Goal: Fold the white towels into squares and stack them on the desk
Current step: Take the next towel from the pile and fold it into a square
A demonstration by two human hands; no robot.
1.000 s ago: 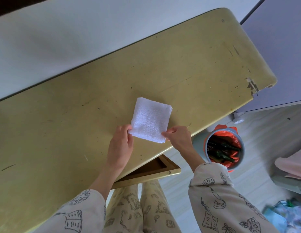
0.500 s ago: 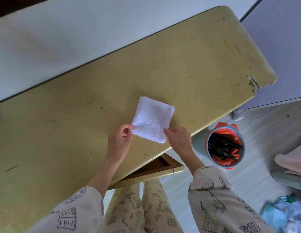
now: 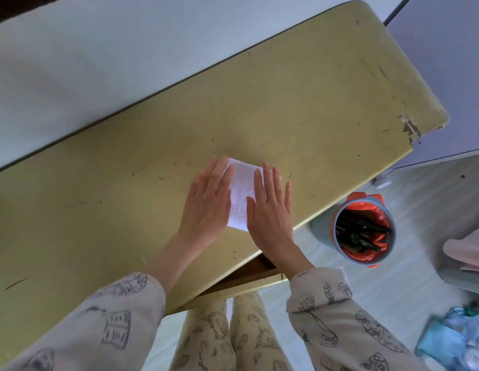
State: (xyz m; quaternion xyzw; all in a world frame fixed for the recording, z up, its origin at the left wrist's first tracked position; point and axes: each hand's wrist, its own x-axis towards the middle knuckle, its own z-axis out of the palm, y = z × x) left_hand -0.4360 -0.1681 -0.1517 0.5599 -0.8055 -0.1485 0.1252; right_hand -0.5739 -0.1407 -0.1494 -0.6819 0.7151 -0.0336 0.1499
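While unlabelled, towel (image 3: 242, 195) under hands (image 3: 209, 203)

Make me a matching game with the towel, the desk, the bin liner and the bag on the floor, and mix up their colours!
Things:
1. towel
2. desk
3. bin liner
4. bag on the floor

Colours:
A. orange
B. light blue
C. white
D. yellow-green

Pairs: 1-C, 2-D, 3-A, 4-B
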